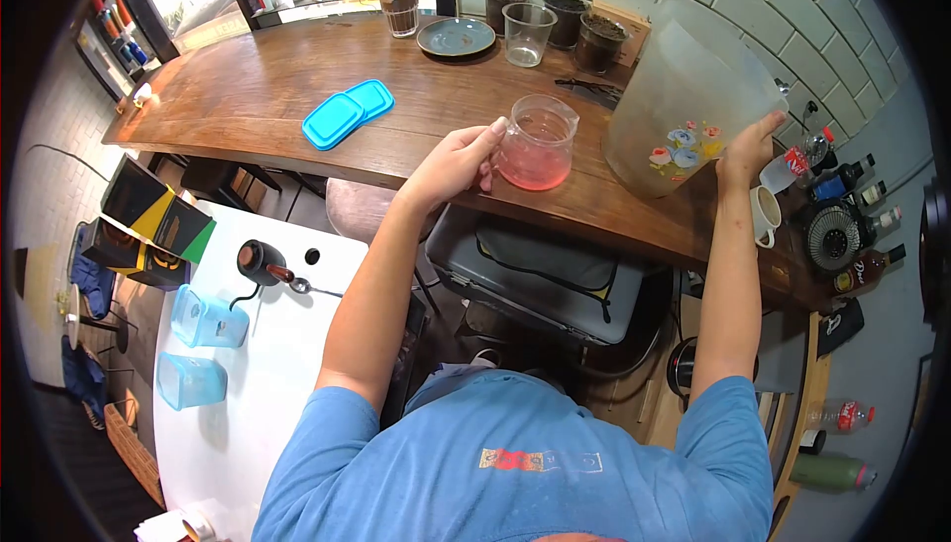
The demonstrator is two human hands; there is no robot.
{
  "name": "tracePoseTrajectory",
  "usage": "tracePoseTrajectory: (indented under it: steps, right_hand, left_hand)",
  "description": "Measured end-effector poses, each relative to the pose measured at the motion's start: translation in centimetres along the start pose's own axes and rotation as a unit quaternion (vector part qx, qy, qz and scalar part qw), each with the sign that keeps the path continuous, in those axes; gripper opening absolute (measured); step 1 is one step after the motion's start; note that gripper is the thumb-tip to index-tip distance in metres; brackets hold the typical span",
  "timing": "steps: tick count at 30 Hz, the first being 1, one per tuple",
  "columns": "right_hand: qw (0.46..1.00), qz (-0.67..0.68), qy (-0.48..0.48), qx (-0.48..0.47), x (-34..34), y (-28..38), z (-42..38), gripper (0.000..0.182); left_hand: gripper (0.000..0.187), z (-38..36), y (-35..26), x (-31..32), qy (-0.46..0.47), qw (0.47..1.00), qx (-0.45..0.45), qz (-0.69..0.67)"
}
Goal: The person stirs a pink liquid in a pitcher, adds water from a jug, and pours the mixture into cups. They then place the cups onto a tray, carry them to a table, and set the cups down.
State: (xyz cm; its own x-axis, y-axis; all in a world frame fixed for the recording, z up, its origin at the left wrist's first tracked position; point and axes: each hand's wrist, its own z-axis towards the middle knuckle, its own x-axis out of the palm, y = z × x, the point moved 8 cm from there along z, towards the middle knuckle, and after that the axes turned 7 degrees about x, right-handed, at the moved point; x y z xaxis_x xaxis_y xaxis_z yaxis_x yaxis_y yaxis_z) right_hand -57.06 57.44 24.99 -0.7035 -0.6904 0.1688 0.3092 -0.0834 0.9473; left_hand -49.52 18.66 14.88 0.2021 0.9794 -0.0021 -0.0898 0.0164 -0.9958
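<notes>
A small glass jug [538,151] with pink liquid in its lower half is at the near edge of the wooden counter [258,96]. My left hand [464,161] is closed round its handle side, thumb up near the rim. To the right, a large frosted plastic pitcher [674,76] with flower decals leans to one side. My right hand [748,153] grips it at its right side, and part of the fingers is hidden. A white mug [765,213] stands just below that hand.
Two blue lids [347,114] lie left of the jug. Behind it are a clear plastic cup [526,37], a grey plate [456,38] and several soil-filled cups [599,44]. Bottles [842,185] line the right side. Blue containers [193,380] stand on a white table [277,364] lower left.
</notes>
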Motion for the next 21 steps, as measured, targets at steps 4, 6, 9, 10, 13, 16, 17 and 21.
tracePoseTrajectory:
  steps: [4, 6, 9, 10, 13, 16, 17, 21]
  right_hand:
    - [0.997, 0.055, 0.053, -0.002, -0.5, -0.1, 0.0, 0.069]
    - [0.982, -0.054, 0.046, -0.177, -1.8, 0.9, 0.8, 0.051]
    - [0.952, 0.043, -0.034, -0.302, -5.2, 3.3, -5.8, 0.029]
    - [0.939, 0.039, -0.013, -0.342, -6.2, 3.3, -7.0, 0.028]
    - [0.949, 0.078, 0.141, -0.272, -6.9, 3.0, -11.6, 0.015]
    - [0.949, 0.054, 0.252, -0.181, -6.7, 1.3, -14.5, 0.006]
    - [0.943, 0.045, 0.286, -0.165, -6.4, 1.0, -15.3, 0.01]
    - [0.912, -0.002, 0.392, -0.119, -6.1, -0.8, -18.0, 0.016]
  left_hand:
    - [0.045, 0.2, 0.8, -0.3, -0.029, 0.999, 0.014, -0.003]
    - [0.044, 0.0, 0.4, -0.3, -0.058, 0.998, 0.009, 0.024]
    - [0.04, -1.4, -0.7, 0.6, -0.091, 0.996, 0.022, -0.006]
    - [0.04, -2.0, -1.2, 0.8, -0.102, 0.994, 0.036, 0.001]
    - [0.039, -3.7, -1.1, 0.9, -0.122, 0.99, 0.072, -0.003]
    - [0.037, -6.4, -0.7, 1.3, -0.143, 0.985, 0.093, -0.029]
    - [0.038, -7.9, -1.4, 1.7, -0.161, 0.981, 0.103, -0.028]
    - [0.038, -14.6, -2.0, 2.9, -0.223, 0.969, 0.108, -0.011]
